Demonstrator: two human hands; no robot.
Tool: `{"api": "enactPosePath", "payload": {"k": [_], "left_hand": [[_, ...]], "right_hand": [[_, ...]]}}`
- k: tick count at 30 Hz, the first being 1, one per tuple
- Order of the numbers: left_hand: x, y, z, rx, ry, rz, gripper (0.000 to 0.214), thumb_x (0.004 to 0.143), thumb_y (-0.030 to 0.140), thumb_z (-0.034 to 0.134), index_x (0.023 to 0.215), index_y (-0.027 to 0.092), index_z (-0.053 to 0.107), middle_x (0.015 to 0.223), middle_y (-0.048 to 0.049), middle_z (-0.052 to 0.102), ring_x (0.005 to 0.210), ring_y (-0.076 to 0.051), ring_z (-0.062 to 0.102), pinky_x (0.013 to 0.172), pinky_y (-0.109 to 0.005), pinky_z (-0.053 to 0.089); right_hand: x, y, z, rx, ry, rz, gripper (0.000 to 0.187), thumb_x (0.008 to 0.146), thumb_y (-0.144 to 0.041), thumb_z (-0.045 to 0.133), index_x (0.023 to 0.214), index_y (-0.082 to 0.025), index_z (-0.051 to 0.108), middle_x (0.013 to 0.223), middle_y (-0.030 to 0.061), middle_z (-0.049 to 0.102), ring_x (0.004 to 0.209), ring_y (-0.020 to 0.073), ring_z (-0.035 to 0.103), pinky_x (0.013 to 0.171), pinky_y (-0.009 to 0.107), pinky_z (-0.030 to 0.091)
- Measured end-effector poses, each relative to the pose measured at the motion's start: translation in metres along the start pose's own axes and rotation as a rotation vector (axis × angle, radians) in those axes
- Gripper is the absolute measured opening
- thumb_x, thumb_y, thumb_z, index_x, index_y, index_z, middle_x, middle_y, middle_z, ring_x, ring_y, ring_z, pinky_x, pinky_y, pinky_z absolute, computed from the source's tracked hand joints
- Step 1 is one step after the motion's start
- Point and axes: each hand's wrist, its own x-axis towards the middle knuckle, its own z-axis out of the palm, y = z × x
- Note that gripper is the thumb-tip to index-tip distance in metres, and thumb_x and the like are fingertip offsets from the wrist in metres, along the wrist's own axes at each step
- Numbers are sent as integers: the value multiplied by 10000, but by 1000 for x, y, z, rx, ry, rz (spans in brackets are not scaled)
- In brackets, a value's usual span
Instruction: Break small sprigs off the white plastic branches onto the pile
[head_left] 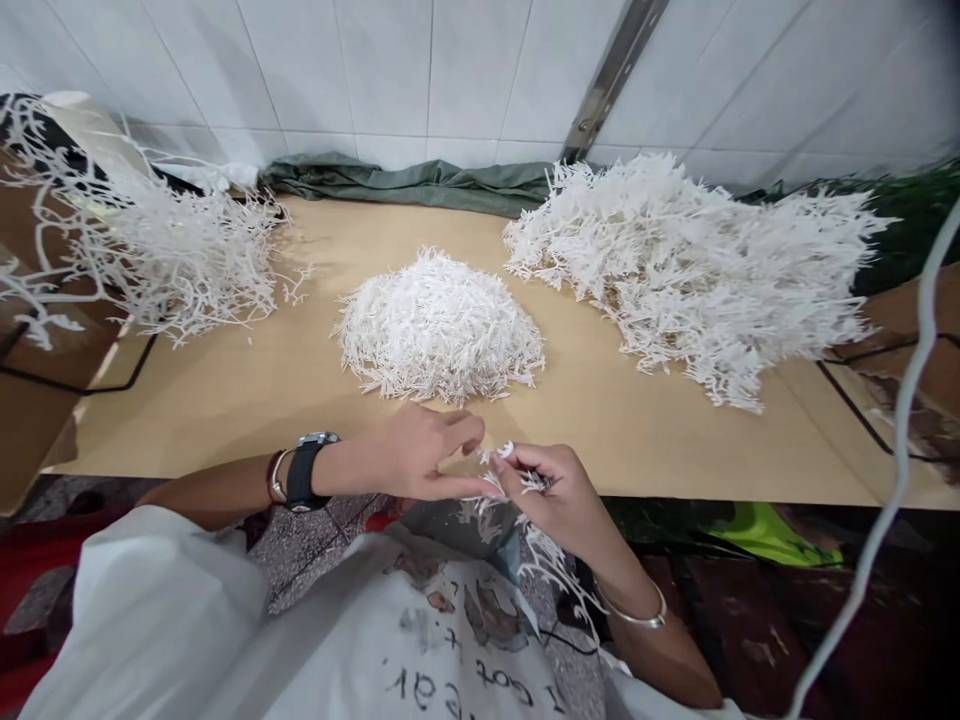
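My right hand (559, 495) is closed around a white branched plastic sprig (540, 555) that hangs down over my lap. My left hand (427, 455), with a black watch on its wrist, pinches a tip of that sprig near my right fingers. Just beyond both hands lies a round heap of small white loose pieces (439, 325) on the tan tabletop (247, 390).
A large pile of white branched sprigs (697, 260) lies at the right back. Another tangle of bare white stems (157, 250) sits at the left. Green cloth (405, 182) lines the tiled wall. A white cable (900, 440) hangs at the right.
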Motion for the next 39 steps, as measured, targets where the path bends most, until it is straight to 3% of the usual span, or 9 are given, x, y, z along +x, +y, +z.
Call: {"api": "enactPosePath", "payload": {"k": [3, 7, 11, 15, 20, 24, 31, 35, 39], "left_hand": [[-2, 5, 6, 125, -7, 55, 404, 952, 537, 290, 877, 183, 471, 748, -34, 591, 541, -126, 498, 511, -279, 360], [-6, 3, 8, 185, -1, 91, 507, 936, 598, 209, 914, 167, 475, 777, -61, 595, 553, -150, 504, 525, -302, 387], [-13, 4, 4, -42, -62, -47, 534, 920, 632, 209, 865, 174, 478, 652, -21, 558, 494, -130, 447, 484, -295, 338], [-18, 10, 0, -341, -185, -231, 476, 962, 509, 272, 661, 177, 434, 509, 39, 380, 446, -85, 328, 443, -256, 265], [-20, 14, -7, -432, -250, -266, 450, 986, 374, 294, 628, 151, 450, 518, 43, 373, 454, -63, 320, 465, -225, 261], [-23, 14, -19, -539, -370, -229, 468, 995, 309, 304, 598, 140, 485, 483, 32, 487, 429, -46, 415, 524, -188, 348], [-37, 21, -36, -573, -537, -83, 412, 968, 291, 397, 595, 150, 500, 508, 16, 546, 413, -52, 377, 461, -194, 314], [-30, 25, -40, -739, -710, -143, 434, 968, 306, 374, 569, 161, 468, 482, 34, 513, 391, -45, 409, 465, -160, 362], [-21, 24, -48, -802, -781, -121, 442, 961, 312, 381, 545, 171, 428, 415, 49, 426, 363, -51, 378, 433, -157, 350]], "right_hand": [[-3, -3, 2, -41, -13, -10, 359, 871, -282, 460, 548, -174, 350, 529, -41, 285, 500, 69, 271, 475, 228, 210], [-5, -7, 2, -59, -118, -21, 332, 872, -257, 456, 560, -169, 381, 530, -47, 289, 499, 65, 258, 468, 221, 208], [-3, -11, 4, -103, -134, -81, 331, 847, -225, 473, 555, -180, 324, 522, -57, 252, 485, 59, 237, 450, 214, 194], [-2, -11, 11, -279, -40, -211, 279, 799, -128, 469, 561, -180, 333, 509, -61, 284, 472, 59, 276, 470, 214, 220], [-4, -7, 18, -446, 75, -352, 296, 800, -106, 481, 551, -178, 337, 489, -63, 295, 467, 64, 276, 500, 225, 234], [-5, -7, 14, -352, -53, -316, 305, 840, -134, 479, 579, -178, 329, 505, -62, 296, 476, 60, 272, 506, 219, 231], [-15, -12, 3, 47, -601, -72, 347, 827, -158, 486, 576, -186, 250, 524, -65, 202, 480, 55, 187, 447, 225, 155], [-23, -13, 6, 48, -672, -49, 350, 837, -168, 474, 595, -186, 221, 555, -59, 180, 511, 65, 174, 473, 236, 155], [-29, -14, -6, 98, -652, -7, 367, 885, -256, 436, 580, -187, 243, 552, -56, 181, 502, 71, 171, 467, 236, 162]]}}
